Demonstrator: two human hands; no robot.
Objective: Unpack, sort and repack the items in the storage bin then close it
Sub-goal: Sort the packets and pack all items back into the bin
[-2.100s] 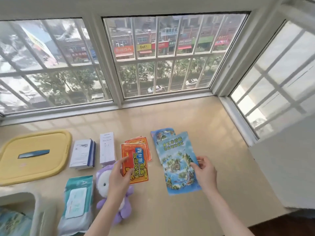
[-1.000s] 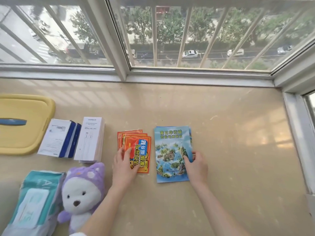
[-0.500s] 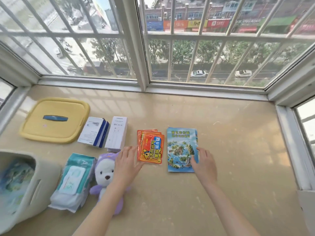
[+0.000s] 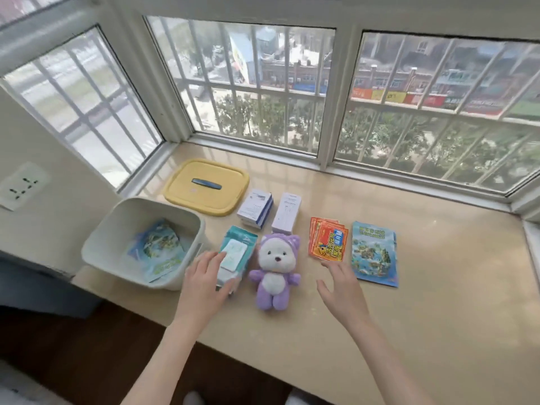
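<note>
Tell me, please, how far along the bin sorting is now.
Done: yellow lid off; boxes, red packets, blue leaflets and plush toy laid out on the sill. In hand: left hand touches the wipes pack; right hand hovers open. Left: papers lie in the bin; repacking, closing.

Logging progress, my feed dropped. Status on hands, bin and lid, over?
Left hand resting on wipes pack, right hand open, holding nothing. Bin open, pamphlets inside; yellow lid off, lying beyond it. Nothing blocks the bin mouth.
</note>
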